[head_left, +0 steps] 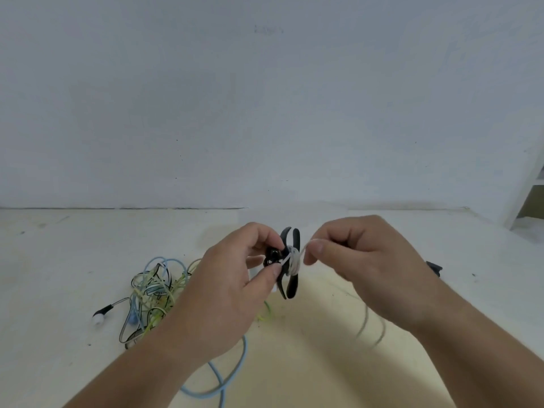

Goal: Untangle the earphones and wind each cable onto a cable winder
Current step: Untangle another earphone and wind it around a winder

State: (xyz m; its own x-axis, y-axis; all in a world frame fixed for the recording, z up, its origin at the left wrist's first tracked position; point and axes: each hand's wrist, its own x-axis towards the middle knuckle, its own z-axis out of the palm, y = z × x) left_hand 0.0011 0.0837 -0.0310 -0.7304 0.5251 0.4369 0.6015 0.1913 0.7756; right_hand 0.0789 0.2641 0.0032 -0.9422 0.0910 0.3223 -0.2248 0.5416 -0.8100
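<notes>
Held up above the desk (59,260), just below mid-view and between both hands: a black cable winder (292,285). Left hand (232,278) at 9 o'clock of the winder, fingers curled, thumb and forefinger pinching its hub and pressing a strand of white cable (294,260) against it. Several turns of that white cable wrapped round the winder's middle, between its two black flaps. Right hand (362,260) at 3 o'clock of the winder, fingers curled, thumb and forefinger pinching the white cable just off the coil; the loose remainder hanging in blurred loops below the wrist, toward 5 o'clock. On the desk at 8 o'clock from the winder, a tangle of earphones (153,293): pale blue, yellow-green and black-edged cables knotted together, partly hidden behind the left forearm. White earbud (98,319) lying at 8 o'clock of the tangle, at the end of a dark lead. Blue cable (235,369) trailing toward 6 o'clock, under the left forearm. Small dark object (435,267) on the desk at 3 o'clock, beyond the right wrist, too hidden to identify.
</notes>
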